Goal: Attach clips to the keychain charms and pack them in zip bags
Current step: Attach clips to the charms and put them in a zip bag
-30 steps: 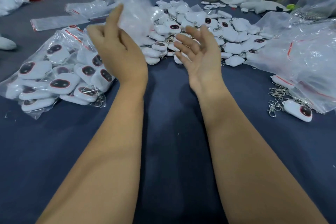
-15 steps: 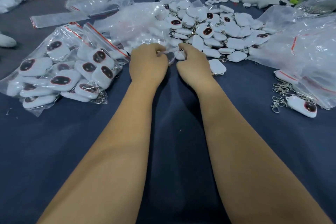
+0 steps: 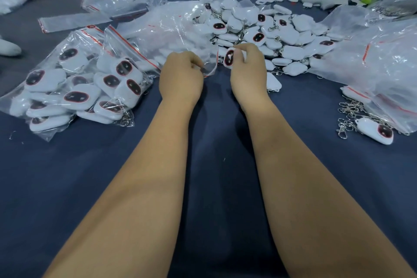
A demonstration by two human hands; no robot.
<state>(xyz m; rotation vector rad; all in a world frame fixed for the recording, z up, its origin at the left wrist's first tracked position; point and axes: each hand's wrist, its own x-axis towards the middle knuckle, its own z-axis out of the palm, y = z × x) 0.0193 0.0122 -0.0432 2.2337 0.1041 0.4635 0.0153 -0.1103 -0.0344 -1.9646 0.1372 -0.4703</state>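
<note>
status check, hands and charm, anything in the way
Left hand pinches the zip bag mouth. Right hand grips one white keychain charm beside the opening, not yet inside. Nothing between charm and bag.

Both forearms are bare right up to the near edge of the view, with no sleeve or cuff showing on either. The left hand (image 3: 180, 79) and the right hand (image 3: 247, 74) are ungloved. Their wrists carry no watch, band or bracelet that I can see.

White charm (image 3: 229, 57) upright beside clear zip bag (image 3: 180, 29).
</note>
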